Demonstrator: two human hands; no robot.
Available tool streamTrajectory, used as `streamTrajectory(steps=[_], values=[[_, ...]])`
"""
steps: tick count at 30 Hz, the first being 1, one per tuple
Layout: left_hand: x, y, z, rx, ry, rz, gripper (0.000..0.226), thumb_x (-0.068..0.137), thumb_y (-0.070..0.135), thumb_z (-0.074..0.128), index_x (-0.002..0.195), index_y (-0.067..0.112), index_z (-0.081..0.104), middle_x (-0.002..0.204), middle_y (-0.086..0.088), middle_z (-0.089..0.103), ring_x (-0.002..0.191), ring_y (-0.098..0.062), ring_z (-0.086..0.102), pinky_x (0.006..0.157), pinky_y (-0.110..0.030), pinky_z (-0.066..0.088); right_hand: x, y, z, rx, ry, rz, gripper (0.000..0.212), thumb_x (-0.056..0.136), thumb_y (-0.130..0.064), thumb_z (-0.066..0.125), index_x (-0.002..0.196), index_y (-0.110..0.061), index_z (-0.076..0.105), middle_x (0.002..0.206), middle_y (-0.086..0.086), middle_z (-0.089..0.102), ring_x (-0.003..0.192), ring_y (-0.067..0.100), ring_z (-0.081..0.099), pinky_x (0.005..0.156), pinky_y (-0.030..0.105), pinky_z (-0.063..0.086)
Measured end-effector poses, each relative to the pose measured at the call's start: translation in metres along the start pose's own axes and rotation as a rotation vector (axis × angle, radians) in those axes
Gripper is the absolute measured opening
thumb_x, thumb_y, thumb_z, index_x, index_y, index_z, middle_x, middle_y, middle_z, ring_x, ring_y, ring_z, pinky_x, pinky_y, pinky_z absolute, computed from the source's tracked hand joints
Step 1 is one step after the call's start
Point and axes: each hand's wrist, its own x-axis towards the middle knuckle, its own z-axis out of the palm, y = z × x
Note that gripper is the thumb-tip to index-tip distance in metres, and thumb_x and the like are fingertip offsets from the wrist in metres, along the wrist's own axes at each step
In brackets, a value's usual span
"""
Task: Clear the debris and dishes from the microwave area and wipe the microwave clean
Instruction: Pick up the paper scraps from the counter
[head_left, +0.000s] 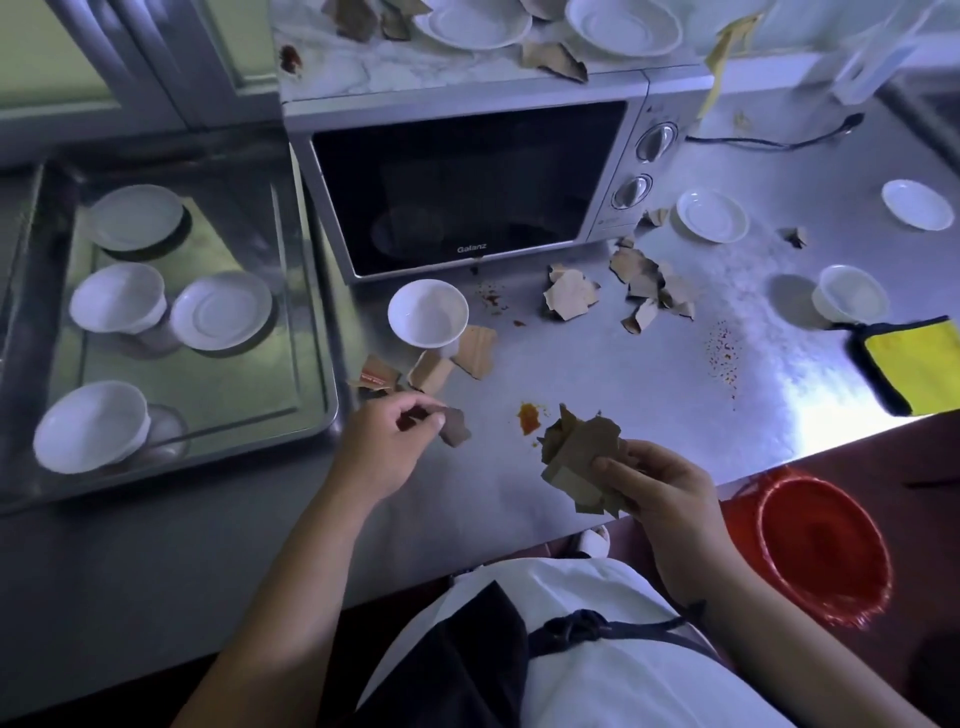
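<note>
Left hand (389, 441) is pinched on 1 scrap (456, 427), right hand (660, 493) clamped round a wad (582, 462). Likely light and brittle; edges are best gripped.

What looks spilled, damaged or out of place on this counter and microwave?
Torn brown cardboard scraps litter the steel counter before the microwave and lie on its top among saucers. An orange blot sits between the left hand and right hand, red specks spatter further right, and a reddish smear marks the top's left corner.
</note>
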Motion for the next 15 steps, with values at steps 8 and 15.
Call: streamTrajectory(steps=[8, 15], values=[[-0.01, -0.04, -0.003, 0.131, -0.071, -0.172, 0.02, 0.078, 0.019, 0.08, 0.069, 0.033, 0.069, 0.064, 0.019, 0.067, 0.054, 0.004, 0.056, 0.059, -0.024, 0.044, -0.008, 0.001, 0.004, -0.038, -0.031, 0.011, 0.015, 0.082, 0.0, 0.073, 0.089, -0.012, 0.08, 0.087, 0.02, 0.075, 0.076, 0.037, 0.072, 0.076, 0.043, 0.057], [-0.01, -0.045, 0.006, 0.328, -0.097, -0.194, 0.011, 0.078, 0.017, 0.073, 0.073, 0.024, 0.067, 0.081, 0.01, 0.056, 0.073, -0.01, 0.055, 0.06, -0.026, 0.037, -0.018, -0.001, 0.001, 0.049, -0.048, 0.029, 0.014, 0.083, 0.007, 0.069, 0.09, -0.003, 0.077, 0.084, 0.019, 0.076, 0.068, 0.026, 0.074, 0.055, 0.023, 0.056]])
